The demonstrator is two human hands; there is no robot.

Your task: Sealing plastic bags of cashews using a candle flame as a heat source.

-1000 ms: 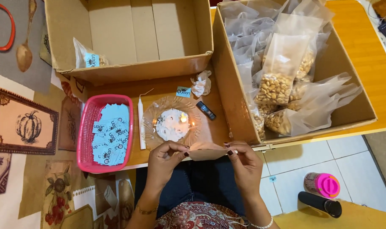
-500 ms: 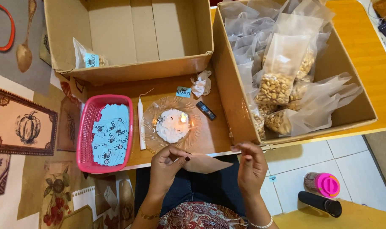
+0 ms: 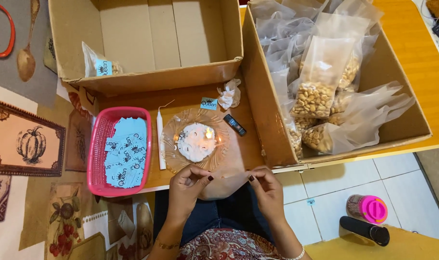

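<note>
My left hand [image 3: 188, 185] and my right hand [image 3: 266, 188] each pinch one end of the top edge of a clear plastic bag [image 3: 225, 182], stretched between them just in front of a glass plate [image 3: 173, 154]. On the plate a small flame burns in a pool of white melted wax [image 3: 196, 140]. The bag's contents lie below the table edge over my lap and are hard to make out.
A pink basket [image 3: 98, 149] of light blue paper labels stands left of the plate, with a white candle [image 3: 159, 139] between them. A black lighter [image 3: 234, 124] lies right. One cardboard box [image 3: 398, 120] holds several bags of peanuts; another box [image 3: 147, 77] is behind.
Both hands dipped with the bag toward my lap half a second ago, then rose back to the plate's front edge with the bag's top stretched between them.
</note>
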